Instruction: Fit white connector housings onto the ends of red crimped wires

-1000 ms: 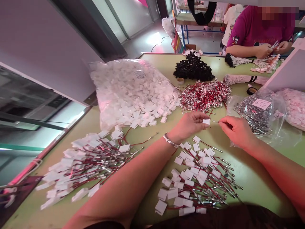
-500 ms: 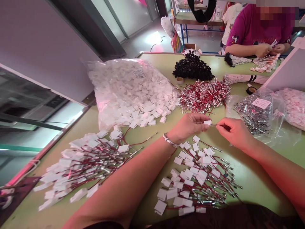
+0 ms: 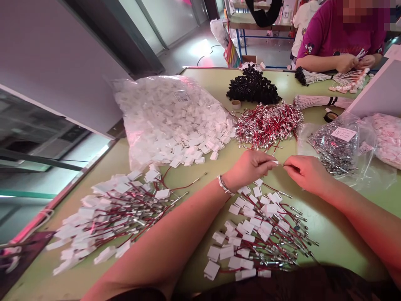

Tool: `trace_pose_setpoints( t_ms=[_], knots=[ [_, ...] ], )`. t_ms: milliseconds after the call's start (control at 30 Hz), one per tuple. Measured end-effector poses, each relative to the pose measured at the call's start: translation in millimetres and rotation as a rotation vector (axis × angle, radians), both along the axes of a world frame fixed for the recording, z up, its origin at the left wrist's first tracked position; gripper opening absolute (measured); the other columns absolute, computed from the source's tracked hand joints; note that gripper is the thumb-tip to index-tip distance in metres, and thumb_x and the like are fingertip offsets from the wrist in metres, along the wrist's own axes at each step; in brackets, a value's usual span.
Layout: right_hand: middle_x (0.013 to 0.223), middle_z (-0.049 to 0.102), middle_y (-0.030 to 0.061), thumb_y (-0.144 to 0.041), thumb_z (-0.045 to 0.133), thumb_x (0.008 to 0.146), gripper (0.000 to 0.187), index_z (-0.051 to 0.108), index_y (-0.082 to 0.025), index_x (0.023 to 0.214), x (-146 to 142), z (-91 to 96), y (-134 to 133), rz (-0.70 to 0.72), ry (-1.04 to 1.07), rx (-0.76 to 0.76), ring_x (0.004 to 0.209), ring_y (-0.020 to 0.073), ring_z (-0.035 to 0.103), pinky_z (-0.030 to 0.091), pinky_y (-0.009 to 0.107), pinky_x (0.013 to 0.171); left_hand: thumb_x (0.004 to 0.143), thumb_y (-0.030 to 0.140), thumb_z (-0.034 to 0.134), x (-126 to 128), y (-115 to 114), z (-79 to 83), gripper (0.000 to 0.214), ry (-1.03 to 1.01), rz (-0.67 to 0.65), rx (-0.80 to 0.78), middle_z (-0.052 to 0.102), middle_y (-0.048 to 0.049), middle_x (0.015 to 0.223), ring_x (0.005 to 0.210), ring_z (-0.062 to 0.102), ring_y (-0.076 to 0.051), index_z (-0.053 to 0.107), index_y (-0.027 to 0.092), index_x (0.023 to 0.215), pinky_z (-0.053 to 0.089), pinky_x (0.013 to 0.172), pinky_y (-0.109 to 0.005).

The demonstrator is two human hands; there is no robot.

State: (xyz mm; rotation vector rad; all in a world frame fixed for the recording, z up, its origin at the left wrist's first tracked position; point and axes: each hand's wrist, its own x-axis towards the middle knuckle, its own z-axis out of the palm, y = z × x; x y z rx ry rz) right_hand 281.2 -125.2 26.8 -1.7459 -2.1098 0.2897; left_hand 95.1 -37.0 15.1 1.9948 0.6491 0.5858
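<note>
Near the middle of the table, my left hand [image 3: 255, 169] pinches a small white plastic connector housing [image 3: 275, 162] between thumb and fingertips. My right hand [image 3: 308, 173] is just to the right, thumb and forefinger pressed together on the end of a thin wire [image 3: 283, 165], mostly hidden by the fingers. A small gap separates the fingertips of both hands. Below them lies a pile of red wires with white housings [image 3: 247, 228] and metal ends. A similar wired pile [image 3: 103, 213] lies left of my left forearm.
A clear bag of white housings [image 3: 175, 121] lies open at left. Behind my hands are loose red wires [image 3: 269, 125] and black connectors [image 3: 253, 85]. Bags of metal parts [image 3: 335, 142] and pale pieces [image 3: 388, 140] sit at right. A co-worker [image 3: 328, 37] handles white wires across the table.
My left hand has turned, so the white housing now shows edge-on and more covered by the fingers. A small gap now shows between the housing and my right fingertips.
</note>
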Motion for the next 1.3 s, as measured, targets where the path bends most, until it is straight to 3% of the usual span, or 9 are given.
trace_pose_setpoints(
  t_ms=[100,233,333,467,600,800,1167,1300],
  knots=[
    [0.061,0.057,-0.0008,-0.026,0.046,0.085,0.02,0.06,-0.02,0.072,2,4.3,1,0.042,0.084,-0.126,0.055,0.0116,0.046,0.032,0.027,0.055,0.087,0.033,0.051,-1,2,4.9,0.027,0.047,-0.081,0.141,0.056,0.0016,0.053,0.052,0.047,-0.008,0.068,0.016,0.076,0.044,0.057,-0.023],
    [0.052,0.045,-0.0045,-0.026,0.049,0.083,0.022,0.055,-0.02,0.063,2,9.8,3,0.089,0.18,-0.274,0.049,0.0092,0.037,0.029,0.026,0.051,0.085,0.033,0.051,0,4,4.7,0.024,0.109,-0.195,-0.005,0.055,0.0022,0.056,0.052,0.045,-0.007,0.065,0.015,0.076,0.04,0.052,-0.02],
    [0.052,0.041,-0.0054,-0.029,0.048,0.082,0.022,0.054,-0.019,0.063,-1,10.7,3,0.008,0.322,-0.337,0.049,0.0089,0.035,0.028,0.026,0.049,0.084,0.033,0.052,3,2,3.7,0.023,0.128,-0.187,-0.08,0.054,0.0027,0.057,0.052,0.043,-0.006,0.064,0.015,0.076,0.038,0.05,-0.019],
    [0.055,0.046,-0.0047,-0.035,0.049,0.083,0.022,0.055,-0.019,0.069,-7,6.6,3,-0.12,0.49,-0.331,0.05,0.0092,0.038,0.03,0.025,0.049,0.084,0.032,0.051,6,-3,7.2,0.023,0.126,-0.084,-0.202,0.053,0.003,0.054,0.045,0.039,-0.005,0.061,0.014,0.074,0.034,0.045,-0.019],
    [0.056,0.049,-0.0031,-0.036,0.049,0.084,0.026,0.055,-0.018,0.065,-7,0.6,3,-0.093,0.439,-0.226,0.052,0.0098,0.04,0.031,0.026,0.051,0.085,0.031,0.049,6,-4,9.5,0.024,0.105,-0.013,-0.287,0.052,0.0033,0.052,0.042,0.038,-0.004,0.056,0.015,0.068,0.032,0.043,-0.019],
    [0.055,0.045,-0.0038,-0.032,0.047,0.085,0.024,0.054,-0.018,0.067,-7,-7.0,3,-0.042,0.325,-0.176,0.054,0.0104,0.039,0.03,0.026,0.054,0.083,0.029,0.051,6,-3,5.5,0.023,0.128,-0.05,-0.21,0.052,0.0033,0.052,0.044,0.037,-0.005,0.059,0.014,0.068,0.032,0.044,-0.02],
    [0.055,0.045,-0.0043,-0.031,0.048,0.083,0.022,0.053,-0.019,0.066,-9,-10.2,2,-0.061,0.421,-0.284,0.054,0.0104,0.039,0.031,0.025,0.054,0.083,0.03,0.052,4,-3,0.0,0.024,0.153,-0.114,-0.127,0.056,0.0017,0.055,0.051,0.044,-0.006,0.062,0.013,0.069,0.038,0.051,-0.021],
    [0.053,0.043,-0.0061,-0.038,0.049,0.084,0.025,0.053,-0.019,0.068,-7,-1.1,0,-0.073,0.574,-0.416,0.048,0.0089,0.035,0.029,0.024,0.05,0.083,0.032,0.053,1,-1,2.3,0.022,0.095,-0.167,-0.261,0.055,0.0028,0.054,0.045,0.041,-0.005,0.061,0.013,0.074,0.034,0.044,-0.02]
  ],
)
